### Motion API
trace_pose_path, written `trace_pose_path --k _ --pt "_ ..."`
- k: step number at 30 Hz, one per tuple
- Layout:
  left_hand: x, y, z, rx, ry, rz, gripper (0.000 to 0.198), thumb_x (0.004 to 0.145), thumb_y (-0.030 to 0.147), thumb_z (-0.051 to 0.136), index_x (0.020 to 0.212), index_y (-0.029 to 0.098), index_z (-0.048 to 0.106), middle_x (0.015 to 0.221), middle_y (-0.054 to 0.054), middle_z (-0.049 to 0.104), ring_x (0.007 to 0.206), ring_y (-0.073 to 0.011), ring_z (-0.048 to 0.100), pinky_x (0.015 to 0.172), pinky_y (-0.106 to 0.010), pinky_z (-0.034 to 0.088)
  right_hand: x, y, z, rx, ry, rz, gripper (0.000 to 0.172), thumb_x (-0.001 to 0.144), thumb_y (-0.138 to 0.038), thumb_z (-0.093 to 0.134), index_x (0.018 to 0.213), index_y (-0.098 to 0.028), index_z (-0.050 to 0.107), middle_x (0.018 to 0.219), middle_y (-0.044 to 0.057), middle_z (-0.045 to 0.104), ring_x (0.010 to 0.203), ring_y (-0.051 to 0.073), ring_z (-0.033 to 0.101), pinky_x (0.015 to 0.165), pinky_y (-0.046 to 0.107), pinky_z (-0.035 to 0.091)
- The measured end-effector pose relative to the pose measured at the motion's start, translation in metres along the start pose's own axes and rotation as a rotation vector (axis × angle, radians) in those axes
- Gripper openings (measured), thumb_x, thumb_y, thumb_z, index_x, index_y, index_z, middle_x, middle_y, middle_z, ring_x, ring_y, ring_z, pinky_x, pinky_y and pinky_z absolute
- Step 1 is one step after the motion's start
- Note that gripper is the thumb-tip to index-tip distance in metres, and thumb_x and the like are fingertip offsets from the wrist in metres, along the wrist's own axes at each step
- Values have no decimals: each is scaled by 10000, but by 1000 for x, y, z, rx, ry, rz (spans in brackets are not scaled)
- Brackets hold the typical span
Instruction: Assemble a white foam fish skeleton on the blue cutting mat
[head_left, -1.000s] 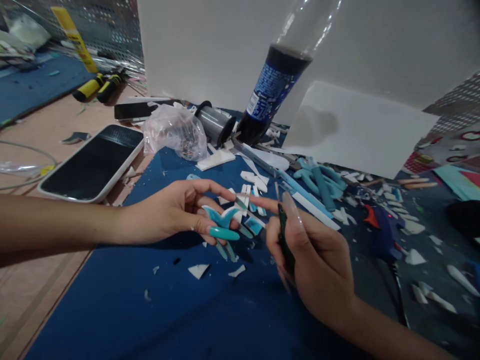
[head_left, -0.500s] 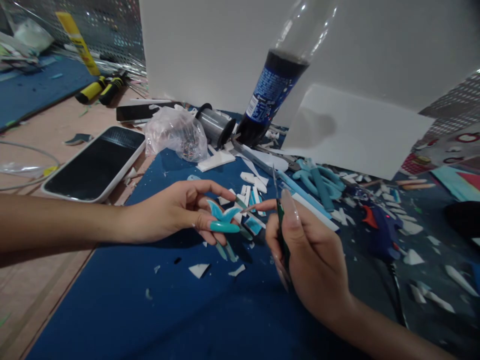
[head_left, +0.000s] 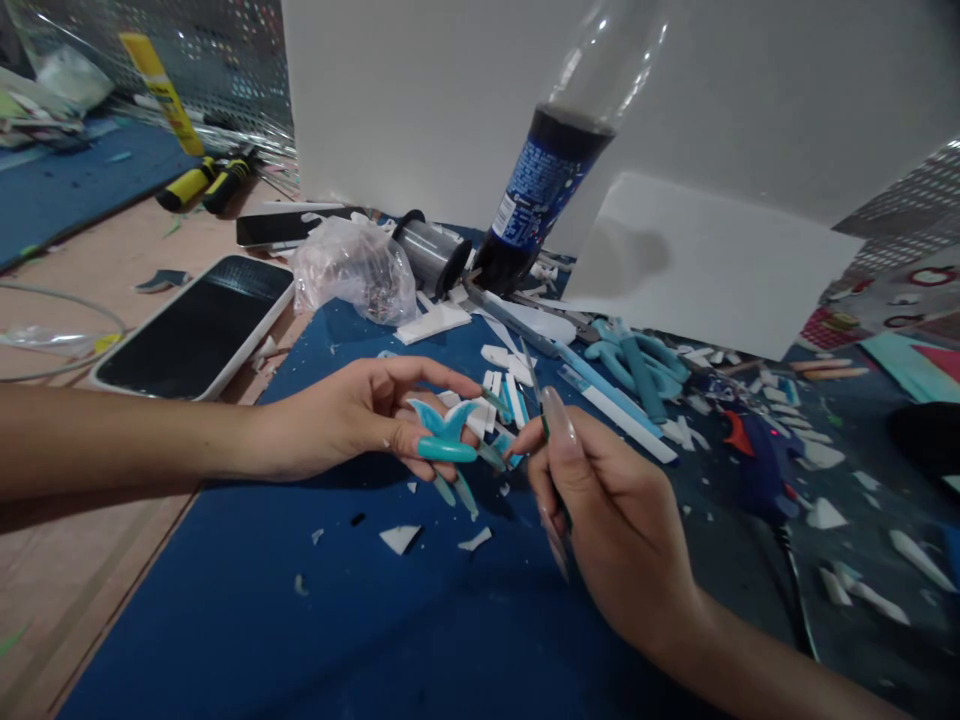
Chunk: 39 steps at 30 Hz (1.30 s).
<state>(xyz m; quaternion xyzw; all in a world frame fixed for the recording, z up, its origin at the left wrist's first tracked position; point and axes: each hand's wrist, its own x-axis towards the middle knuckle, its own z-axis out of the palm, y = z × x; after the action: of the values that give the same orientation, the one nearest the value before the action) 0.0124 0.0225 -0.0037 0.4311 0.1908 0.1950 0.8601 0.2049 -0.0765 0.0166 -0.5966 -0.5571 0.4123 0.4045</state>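
My left hand (head_left: pixel 352 420) pinches a small turquoise piece with white edges, shaped like a fish tail (head_left: pixel 448 422), between the thumb and fingers over the blue mat (head_left: pixel 360 620). To its right, my right hand (head_left: pixel 622 510) is closed around a slim tool with a pointed metal tip (head_left: pixel 530 365). The tip points up and away, apart from the tail piece. Most of the tool's dark green handle is hidden by my fingers. White and blue cut strips (head_left: pixel 512 398) lie just behind both hands.
A phone (head_left: pixel 199 325) lies at the left. Behind are a plastic bag (head_left: pixel 352 270), a spool (head_left: pixel 431 252), a dark-drink bottle (head_left: pixel 540 185) and light blue scissors (head_left: pixel 641 365). A glue gun (head_left: pixel 765 460) with a cord sits right, among several white scraps.
My right hand has drawn slightly left and down, its index finger curling back from the tail piece. The tail piece has turned so more of its face shows.
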Motion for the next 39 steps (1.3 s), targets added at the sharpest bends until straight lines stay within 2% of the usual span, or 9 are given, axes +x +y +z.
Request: trace_pose_path --k 4,11,17,20,24,29,32,36,39 --pt "0 -2 -5 -46 -23 -1 293 797 160 718 1086 189 677 897 -33 749 722 -117 727 657 -167 603 2 0 2 39 6 17 361 967 -468 386 771 -198 524 469 -73 415 336 47 380 310 145 343" --pt "-1 -2 -6 -158 -1 -27 333 797 266 719 1116 176 685 881 -37 729 739 -98 707 700 -148 580 11 2 3 169 32 143 414 924 -558 415 731 -205 512 408 -86 391 279 51 329 279 158 317" --pt "0 -2 -7 -176 -20 2 298 868 225 644 1165 208 659 871 -38 717 741 -106 708 713 -174 580 11 2 3 270 -89 223 428 895 -570 467 665 -209 449 461 -30 550 373 85 500 373 189 428" --pt "-2 -5 -8 -96 10 66 329 905 198 590 1220 292 610 883 -14 710 750 -92 706 716 -174 571 9 1 2 237 -49 195 437 878 -592 480 664 -211 456 483 -7 587 404 99 528 371 192 419" --pt "-7 -5 -3 206 -57 190 165 900 190 587 1035 224 675 948 -23 676 802 -121 695 740 -217 564 15 -1 -5 191 89 123 454 891 -596 450 637 -221 429 476 -11 570 383 102 514 343 205 403" --pt "-17 6 9 821 -402 330 209 910 110 532 1080 172 637 1019 -105 650 925 -153 635 818 -218 511 26 1 -18 46 177 74 490 916 -609 373 608 -229 389 415 -39 475 303 82 411 311 226 324" --pt "-21 8 13 1071 -521 371 226 944 157 464 1119 135 604 1039 -150 606 856 -146 630 757 -200 520 32 4 -27 -198 216 3 502 946 -586 296 592 -235 350 433 -46 412 334 81 380 355 252 305" --pt "-23 1 16 1449 -558 592 193 947 186 456 1062 149 607 962 -135 635 783 -156 624 674 -213 513 35 2 -38 -582 229 -86 375 928 -520 392 687 -243 319 561 -29 440 485 120 434 482 295 339" --pt "-25 -5 17 1653 -438 806 197 941 196 471 1106 183 577 859 -99 662 861 -202 644 743 -276 524 33 -4 -40 -721 118 0 322 860 -473 504 719 -232 344 673 8 491 583 150 485 530 315 370"
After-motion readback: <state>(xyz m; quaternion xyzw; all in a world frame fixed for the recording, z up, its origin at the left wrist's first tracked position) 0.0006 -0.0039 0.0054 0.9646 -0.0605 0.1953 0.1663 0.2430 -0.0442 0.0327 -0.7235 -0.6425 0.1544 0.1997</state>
